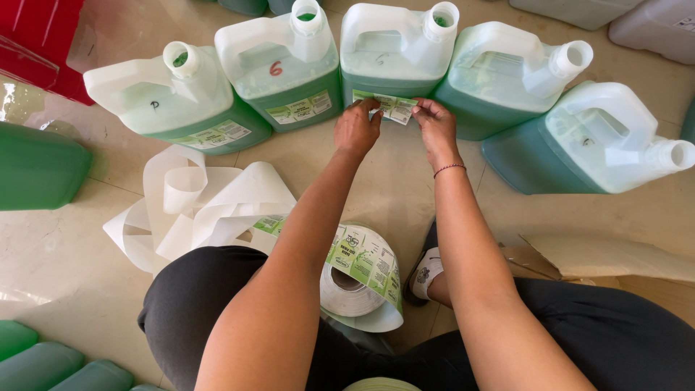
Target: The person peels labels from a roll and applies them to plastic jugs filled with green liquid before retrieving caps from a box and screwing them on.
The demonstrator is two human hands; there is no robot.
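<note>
Both hands, left (356,129) and right (436,124), pinch a green label (388,106) lying crosswise against the third jug (391,51)

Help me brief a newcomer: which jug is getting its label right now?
Five white jugs of green liquid stand in an arc on the floor. The one in question is the middle jug, third from either end. Both hands, left hand and right hand, press a green label onto its front; no neighbour is touched.
</note>
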